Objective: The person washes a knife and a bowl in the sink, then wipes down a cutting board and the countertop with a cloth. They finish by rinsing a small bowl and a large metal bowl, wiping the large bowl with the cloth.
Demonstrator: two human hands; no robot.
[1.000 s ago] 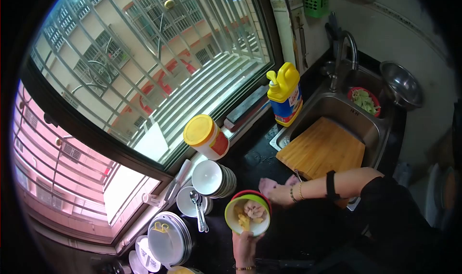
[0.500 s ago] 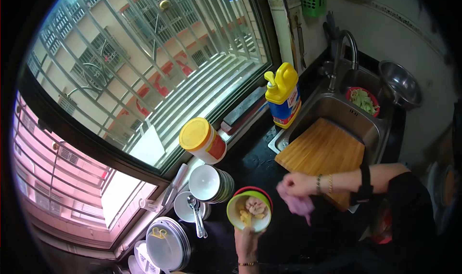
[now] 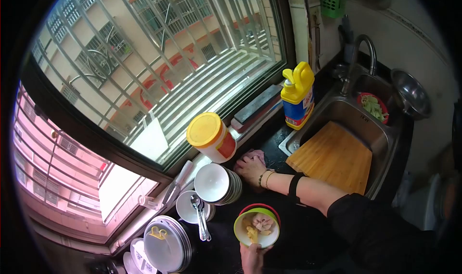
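Observation:
My left hand [image 3: 252, 257] grips the near rim of a green bowl [image 3: 237, 229] with a white inside. The bowl holds what look like garlic [image 3: 262, 223] and pieces of ginger [image 3: 252, 233]. Behind it shows the edge of a red bowl [image 3: 262, 206]. On the black counter, between the stacked white bowls and the sink, my right hand [image 3: 250, 170] presses down on a crumpled pinkish-purple cloth [image 3: 256, 155]. Part of the cloth is hidden under the palm and fingers.
Near the window stand a yellow-lidded tub [image 3: 210, 138] and a blue-and-yellow detergent bottle [image 3: 298, 97]. White bowls [image 3: 211, 183], spoons [image 3: 198, 211] and plates [image 3: 163, 245] sit at left. A cutting board [image 3: 332, 158] lies across the sink, with a basket of greens [image 3: 371, 108] beyond.
My right hand has carried the cloth from beside the cutting board leftward and away from me, down onto the counter near the tub. My left hand still holds the bowl. The view has shifted slightly.

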